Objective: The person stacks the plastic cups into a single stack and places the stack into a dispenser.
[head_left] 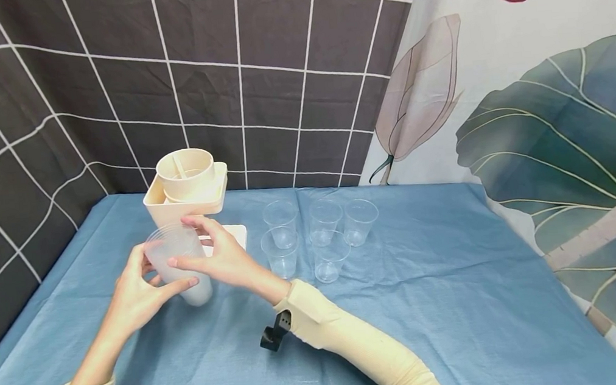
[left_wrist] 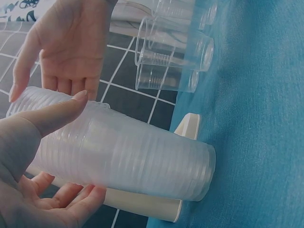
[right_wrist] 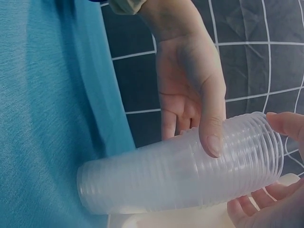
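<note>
A tall stack of nested clear plastic cups [head_left: 174,246] is held tilted at the left of the table, its rims up. Around its side my left hand [head_left: 136,293] grips it, thumb on one face and fingers on the other. At the rim end my right hand [head_left: 224,256] holds the uppermost cups between thumb and fingers. In the left wrist view the stack [left_wrist: 137,147] slants down toward the cloth; whether its base touches cannot be told. Several single clear cups [head_left: 328,253] stand upright to the right of my hands.
Behind the stack is a cream two-tier stand [head_left: 212,204] with a round cream container [head_left: 185,172] on top. Blue cloth [head_left: 433,304] covers the table. A dark gridded curtain [head_left: 276,85] hangs at the back, and a leaf-print curtain [head_left: 556,134] hangs at the right.
</note>
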Demonstrator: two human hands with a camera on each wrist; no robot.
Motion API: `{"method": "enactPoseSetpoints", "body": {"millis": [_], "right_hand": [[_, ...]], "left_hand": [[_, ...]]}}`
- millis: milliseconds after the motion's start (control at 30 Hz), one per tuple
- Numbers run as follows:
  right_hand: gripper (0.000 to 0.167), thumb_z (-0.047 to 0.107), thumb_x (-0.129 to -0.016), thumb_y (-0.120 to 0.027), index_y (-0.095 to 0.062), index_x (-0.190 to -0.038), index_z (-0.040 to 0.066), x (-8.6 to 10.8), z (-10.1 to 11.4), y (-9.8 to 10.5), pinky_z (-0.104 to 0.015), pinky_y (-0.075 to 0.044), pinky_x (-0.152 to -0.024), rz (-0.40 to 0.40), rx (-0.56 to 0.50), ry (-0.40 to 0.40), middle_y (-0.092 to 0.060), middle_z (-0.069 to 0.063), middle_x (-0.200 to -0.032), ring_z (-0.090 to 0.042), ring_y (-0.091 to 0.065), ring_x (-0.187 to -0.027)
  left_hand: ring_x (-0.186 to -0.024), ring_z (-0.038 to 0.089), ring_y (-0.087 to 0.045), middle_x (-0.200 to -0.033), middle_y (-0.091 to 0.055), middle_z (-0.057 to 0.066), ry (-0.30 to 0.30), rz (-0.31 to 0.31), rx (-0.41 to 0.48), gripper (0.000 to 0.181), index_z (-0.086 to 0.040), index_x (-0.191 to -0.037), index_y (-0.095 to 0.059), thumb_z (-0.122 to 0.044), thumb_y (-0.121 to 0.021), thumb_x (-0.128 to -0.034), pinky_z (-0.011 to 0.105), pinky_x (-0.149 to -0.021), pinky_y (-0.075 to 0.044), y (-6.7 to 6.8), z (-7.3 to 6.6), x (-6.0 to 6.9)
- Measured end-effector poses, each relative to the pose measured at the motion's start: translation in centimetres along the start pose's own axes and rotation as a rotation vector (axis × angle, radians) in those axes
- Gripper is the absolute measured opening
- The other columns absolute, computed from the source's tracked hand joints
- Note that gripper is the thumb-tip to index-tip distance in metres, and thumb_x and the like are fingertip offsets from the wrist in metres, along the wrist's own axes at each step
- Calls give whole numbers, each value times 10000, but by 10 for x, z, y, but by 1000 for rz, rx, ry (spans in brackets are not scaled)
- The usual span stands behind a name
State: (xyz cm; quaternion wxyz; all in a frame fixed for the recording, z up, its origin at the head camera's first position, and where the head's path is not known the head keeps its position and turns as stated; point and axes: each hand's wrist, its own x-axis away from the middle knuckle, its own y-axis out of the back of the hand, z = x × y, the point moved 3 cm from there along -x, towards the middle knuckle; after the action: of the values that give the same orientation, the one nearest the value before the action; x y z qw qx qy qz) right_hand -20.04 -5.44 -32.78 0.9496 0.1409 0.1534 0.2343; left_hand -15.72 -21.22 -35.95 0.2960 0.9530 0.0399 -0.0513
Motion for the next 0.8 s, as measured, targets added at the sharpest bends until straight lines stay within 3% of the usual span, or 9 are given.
{"method": "enactPoseSetpoints", "body": {"millis": [300, 533, 800], "right_hand": [[666, 210, -839, -730, -421, -1418, 98, 3, 0, 2, -182, -417, -1040, 12, 27, 1, -476, -18, -1441, -62, -486, -1254], [682, 179, -856, -719, -387, -1443, 82, 7, 1, 4, -245, -441, -1051, 13, 72, 54, -463, -67, -1435, -97, -455, -1295], [666, 164, -859, -718, -397, -1438, 93, 12, 4, 9, -177, -427, -1029, 9, 130, 85, -478, -70, -1407, -127, -478, -1276]], "left_hand": [[-1190, 467, -451, -1366, -404, 258, 1, -4, 3, 946, 2, -1436, -240, -302, -822, -755, 656, -981, -399, 0, -1, 0], [-1195, 467, -450, -1369, -402, 259, -5, -1, 6, 940, 2, -1432, -242, -297, -821, -755, 649, -985, -400, 0, 0, -1], [-1210, 480, -436, -1374, -395, 267, 8, -2, 6, 953, 8, -1435, -237, -306, -823, -753, 647, -988, -398, 0, 0, 0]]}}
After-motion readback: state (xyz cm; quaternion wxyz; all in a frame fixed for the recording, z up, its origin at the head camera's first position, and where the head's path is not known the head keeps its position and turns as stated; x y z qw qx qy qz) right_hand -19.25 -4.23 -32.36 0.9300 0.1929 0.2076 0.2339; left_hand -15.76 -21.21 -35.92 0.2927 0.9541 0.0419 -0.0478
